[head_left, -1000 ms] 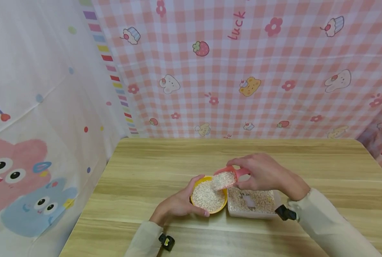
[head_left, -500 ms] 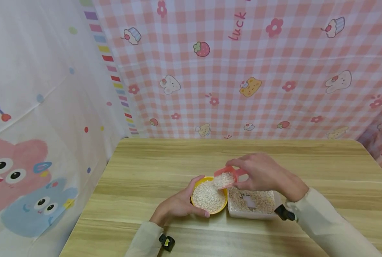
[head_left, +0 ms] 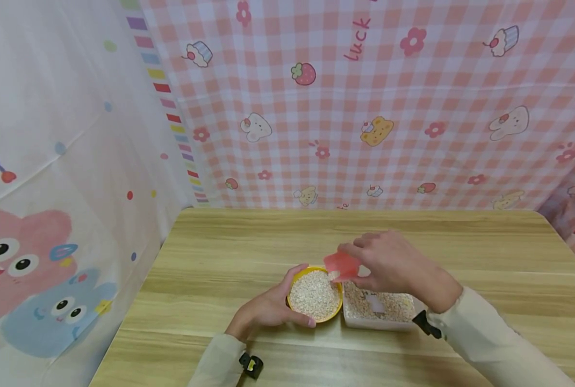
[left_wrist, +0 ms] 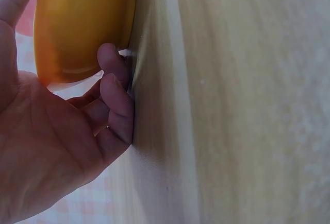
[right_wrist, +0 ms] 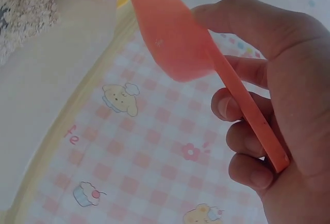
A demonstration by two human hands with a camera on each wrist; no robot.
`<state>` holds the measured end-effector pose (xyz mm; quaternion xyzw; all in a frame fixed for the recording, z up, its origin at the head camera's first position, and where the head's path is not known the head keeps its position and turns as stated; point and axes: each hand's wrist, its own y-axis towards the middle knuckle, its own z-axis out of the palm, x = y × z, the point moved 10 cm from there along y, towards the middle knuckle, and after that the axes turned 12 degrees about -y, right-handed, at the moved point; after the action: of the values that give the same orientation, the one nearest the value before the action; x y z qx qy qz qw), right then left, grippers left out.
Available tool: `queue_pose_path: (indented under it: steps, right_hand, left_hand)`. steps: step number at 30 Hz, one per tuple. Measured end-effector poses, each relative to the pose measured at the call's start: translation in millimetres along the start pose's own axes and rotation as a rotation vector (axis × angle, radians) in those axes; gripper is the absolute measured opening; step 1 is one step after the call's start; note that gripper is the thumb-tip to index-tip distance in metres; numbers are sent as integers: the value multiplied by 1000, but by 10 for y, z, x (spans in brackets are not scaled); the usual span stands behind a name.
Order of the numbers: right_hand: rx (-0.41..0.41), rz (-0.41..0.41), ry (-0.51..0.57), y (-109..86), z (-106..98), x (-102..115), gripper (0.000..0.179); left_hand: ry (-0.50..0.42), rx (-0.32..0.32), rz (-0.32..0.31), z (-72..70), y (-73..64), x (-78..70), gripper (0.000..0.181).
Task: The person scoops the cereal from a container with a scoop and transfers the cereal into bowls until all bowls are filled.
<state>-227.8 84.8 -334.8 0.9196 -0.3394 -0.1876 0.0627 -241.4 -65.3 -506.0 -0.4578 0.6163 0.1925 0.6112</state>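
In the head view a yellow bowl [head_left: 336, 312], heaped with pale oat-like flakes [head_left: 313, 294], stands on the table. My left hand [head_left: 270, 307] holds its left side, thumb at the near rim; in the left wrist view curled fingers lie low beside the bowl [left_wrist: 82, 23]. With my right hand [head_left: 394, 269] I grip a pink scoop [head_left: 342, 265] by its handle. The scoop is tipped over the bowl's right rim, its underside up and a few flakes at its lip. In the right wrist view my fingers wrap the scoop's handle [right_wrist: 250, 113].
Right of the bowl, close against it, sits a clear plastic container [head_left: 379, 323] of coarser brownish flakes, with a pale patch in the middle. The wooden table [head_left: 249, 236] ends at a pink checked cloth [head_left: 287, 156] behind; a white printed cloth [head_left: 99, 177] hangs at left.
My right hand has turned the scoop over, from showing its load of flakes to showing its underside; the flakes have left it for the bowl. The left hand and bowl stay put.
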Motion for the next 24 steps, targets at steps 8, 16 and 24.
queue_pose_path:
  steps: [8,16,24]
  right_hand:
    - [-90,-76,-91,-34,-83,103,53]
    - [-85,-34,-15,-101,-63,18,51]
    - [-87,-13,1,-144,-41,-21,52]
  left_hand:
    - [-4,3,-4,0,0,5,116]
    - [11,4,4,-2,0,-2,116]
    - [0,3,3,2,-5,4,116]
